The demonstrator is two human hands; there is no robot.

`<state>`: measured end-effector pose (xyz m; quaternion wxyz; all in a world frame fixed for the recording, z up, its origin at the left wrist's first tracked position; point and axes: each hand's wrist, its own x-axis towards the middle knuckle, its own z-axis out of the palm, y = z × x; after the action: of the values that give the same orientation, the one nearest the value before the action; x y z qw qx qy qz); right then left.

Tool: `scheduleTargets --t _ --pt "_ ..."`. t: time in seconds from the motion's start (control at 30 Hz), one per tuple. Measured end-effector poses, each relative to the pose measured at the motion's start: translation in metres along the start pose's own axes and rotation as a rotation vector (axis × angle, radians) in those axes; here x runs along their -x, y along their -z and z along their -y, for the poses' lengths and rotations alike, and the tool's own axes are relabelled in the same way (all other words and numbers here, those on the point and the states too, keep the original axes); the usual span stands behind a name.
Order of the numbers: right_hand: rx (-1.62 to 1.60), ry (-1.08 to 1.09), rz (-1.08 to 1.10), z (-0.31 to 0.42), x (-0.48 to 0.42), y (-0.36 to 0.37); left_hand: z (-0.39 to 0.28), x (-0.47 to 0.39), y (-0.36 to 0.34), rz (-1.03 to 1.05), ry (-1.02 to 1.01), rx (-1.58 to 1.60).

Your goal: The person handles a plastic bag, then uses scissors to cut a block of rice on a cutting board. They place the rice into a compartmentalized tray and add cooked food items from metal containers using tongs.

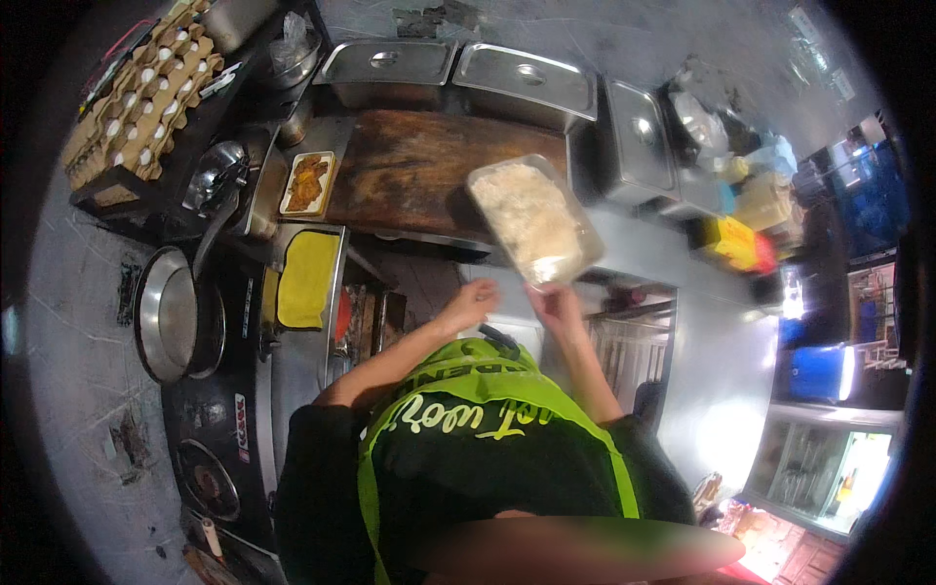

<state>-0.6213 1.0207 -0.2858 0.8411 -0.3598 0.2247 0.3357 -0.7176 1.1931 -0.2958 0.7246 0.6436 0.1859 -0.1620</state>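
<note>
My right hand point(561, 314) grips the near edge of a clear plastic food container point(589, 238) filled with pale, grainy food point(530, 212), too blurred to name surely. The container is raised over the right front part of a dark wooden cutting board point(424, 164). Loosely bent fingers show on my left hand point(468, 306), in front of the green apron point(475, 365), with nothing seen in them. At the board's left side lies a small rectangular tray point(285, 201) holding browned fried food point(308, 183).
Lidded steel pans point(387, 66) line the counter's back and right point(643, 139). A yellow cloth point(307, 281) lies left, beside a frying pan point(168, 311) on the black stove point(212, 409). Stacked egg trays point(146, 95) stand far left, and a yellow-red package point(731, 241) sits right.
</note>
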Motion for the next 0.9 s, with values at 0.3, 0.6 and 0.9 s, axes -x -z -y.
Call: scheduleTargets --t 0.3,0.6,0.9 --pt "0.501 -0.171 0.359 0.013 -0.031 -0.078 -0.013 -0.032 0.054 -0.341 -0.115 0.152" --pt "0.675 0.194 0.081 0.074 -0.098 -0.024 -0.020 -0.087 0.044 -0.644 -0.193 0.058" --pt "0.610 0.046 0.111 0.096 -0.166 -0.042 -0.023 -0.096 0.053 -0.568 -0.113 0.457"
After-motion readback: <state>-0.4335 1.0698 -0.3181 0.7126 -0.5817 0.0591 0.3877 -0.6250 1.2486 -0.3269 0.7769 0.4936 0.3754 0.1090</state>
